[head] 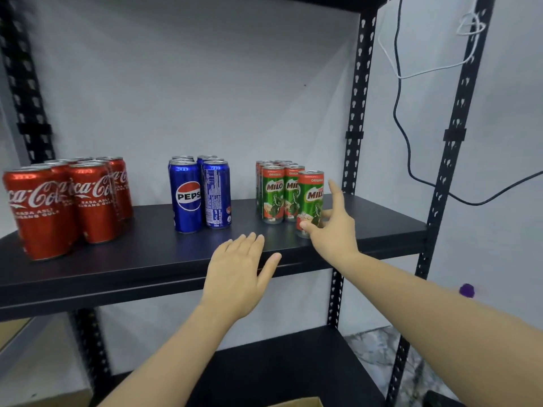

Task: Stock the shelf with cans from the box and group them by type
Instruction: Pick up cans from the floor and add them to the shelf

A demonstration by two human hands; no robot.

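On the black shelf [152, 254] stand three groups of cans: red Coca-Cola cans [58, 201] at the left, blue Pepsi cans [199, 195] in the middle, green Milo cans [276, 192] at the right. One Milo can [311, 198] stands at the front right of its group. My right hand [332, 227] is beside it with spread, straight fingers; the thumb touches the can's base and the index finger points up behind it. My left hand [238, 274] lies flat on the shelf's front edge. A corner of the cardboard box [296, 402] shows at the bottom.
Perforated black uprights [357, 113] frame the shelf's right side, with black and white cables [399, 98] hanging beyond them. A lower shelf [279, 368] sits below. More cardboard [58, 399] is at the lower left.
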